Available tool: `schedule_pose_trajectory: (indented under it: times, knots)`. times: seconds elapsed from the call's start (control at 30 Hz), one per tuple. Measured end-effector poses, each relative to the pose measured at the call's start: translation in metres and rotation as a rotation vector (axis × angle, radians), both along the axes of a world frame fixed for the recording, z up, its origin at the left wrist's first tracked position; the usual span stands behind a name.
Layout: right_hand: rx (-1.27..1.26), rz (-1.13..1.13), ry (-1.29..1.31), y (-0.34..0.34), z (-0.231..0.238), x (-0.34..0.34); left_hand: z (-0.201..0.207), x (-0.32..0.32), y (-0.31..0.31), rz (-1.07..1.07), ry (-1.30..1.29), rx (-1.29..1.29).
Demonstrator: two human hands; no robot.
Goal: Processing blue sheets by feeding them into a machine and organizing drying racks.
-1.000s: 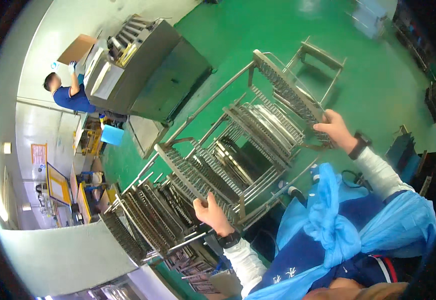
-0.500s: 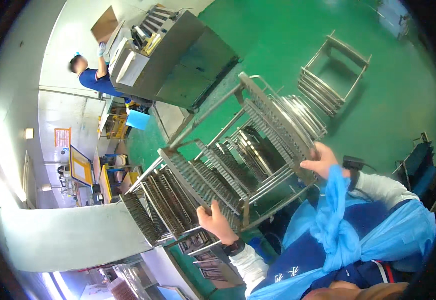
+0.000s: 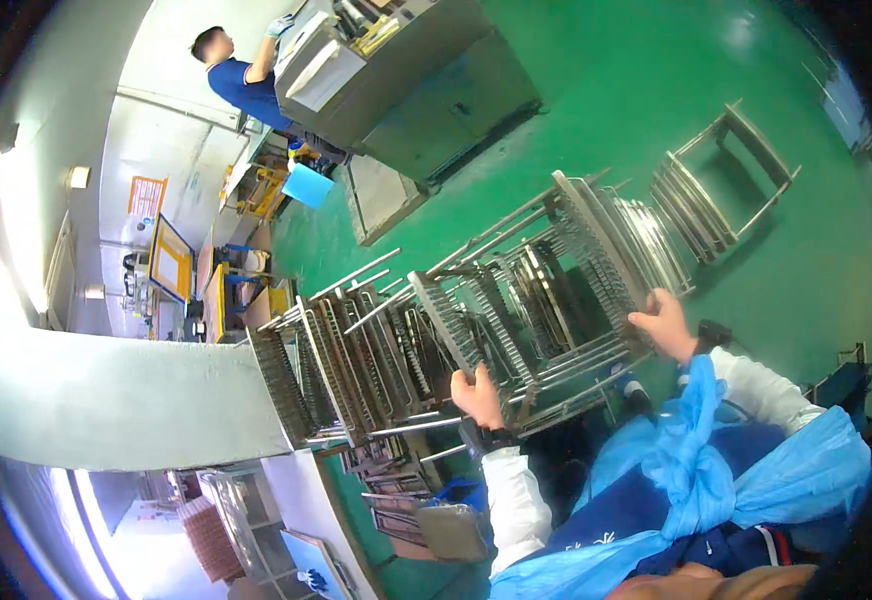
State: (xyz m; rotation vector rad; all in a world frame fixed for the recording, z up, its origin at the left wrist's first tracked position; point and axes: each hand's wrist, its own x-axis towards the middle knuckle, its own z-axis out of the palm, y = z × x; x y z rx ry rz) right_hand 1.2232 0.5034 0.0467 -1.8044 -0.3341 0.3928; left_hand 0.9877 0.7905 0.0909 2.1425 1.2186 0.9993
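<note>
A metal rack (image 3: 444,318) with rows of narrow slots along its side bars stands before me, with thin dark panels (image 3: 546,300) upright inside it. At its near left corner my left hand (image 3: 478,397) is closed round the end of the slotted bar, thumb on top. My right hand (image 3: 662,325) grips the near end of the right-hand slotted bar (image 3: 598,245). Both hands are bare, with white sleeves behind the wrists. More slotted racks (image 3: 328,370) stand close together just left of the held one. The fingers under the bars are hidden.
Right of the held rack stand curved metal bars (image 3: 646,235) and a metal frame (image 3: 731,180) on the green floor (image 3: 596,90). A white half-wall (image 3: 126,400) borders the left. Far off, a co-worker (image 3: 246,90) stands at a large grey machine (image 3: 436,100).
The view has turned, and the surroundings lie farther right in it. Both hands keep their grip on the rack. More of the racks at the left shows beside the held one.
</note>
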Motion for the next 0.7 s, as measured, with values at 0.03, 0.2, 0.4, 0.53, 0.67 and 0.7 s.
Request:
schedule_pose_trajectory:
  times: [0.03,0.2,0.4,0.53,0.67,0.7]
  knots:
    - [-0.047,-0.007,-0.018,0.0,-0.013,0.001,-0.005,0.007,-0.003,0.02,0.018,0.009]
    - [-0.281,0.01,-0.178,-0.005,-0.037,0.003,-0.023,0.017,-0.006,0.066,0.071,0.068]
    - [-0.36,0.127,-0.156,-0.01,-0.021,0.004,-0.023,0.006,-0.012,0.045,0.065,0.01]
    - [-0.311,0.125,-0.103,-0.009,-0.022,0.003,-0.025,0.0,-0.019,0.043,-0.014,-0.059]
    - [-0.201,0.029,-0.11,-0.015,-0.03,0.008,-0.03,0.017,-0.023,0.04,-0.043,-0.001]
    - [-0.15,-0.021,-0.134,-0.01,-0.012,0.005,-0.035,0.016,-0.02,0.027,-0.044,0.01]
